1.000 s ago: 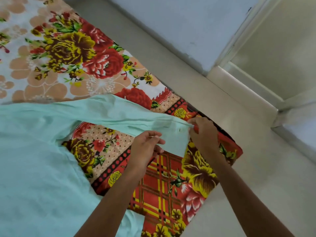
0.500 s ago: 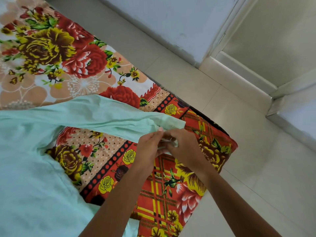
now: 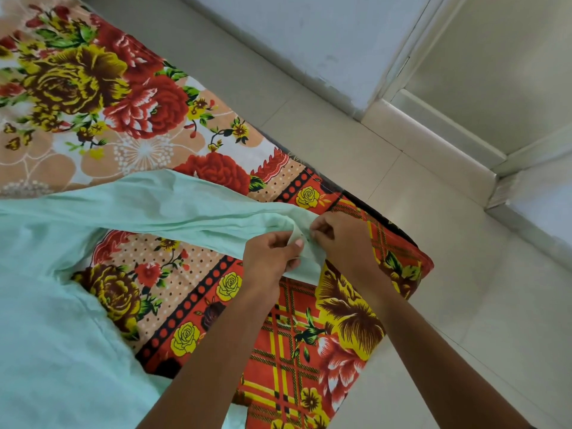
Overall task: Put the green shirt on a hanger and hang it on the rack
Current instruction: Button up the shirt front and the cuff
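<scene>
The pale green shirt (image 3: 62, 320) lies spread over a flowered bedsheet, its body at the lower left and one long sleeve stretched out to the right. At the sleeve's cuff, my left hand (image 3: 270, 255) pinches the fabric between thumb and fingers. My right hand (image 3: 340, 239) pinches the same cuff from the other side, knuckles nearly touching the left hand. No hanger or rack is in view.
The bed (image 3: 309, 351) with its red, yellow and orange flowered sheet ends in a corner at the right. Beyond it is pale tiled floor (image 3: 464, 305). A white wall (image 3: 309, 35) and a doorway step (image 3: 433, 140) run along the top right.
My hands came together at the cuff: the right hand moved left from the sleeve's end to meet the left hand. The cuff is now bunched between them.
</scene>
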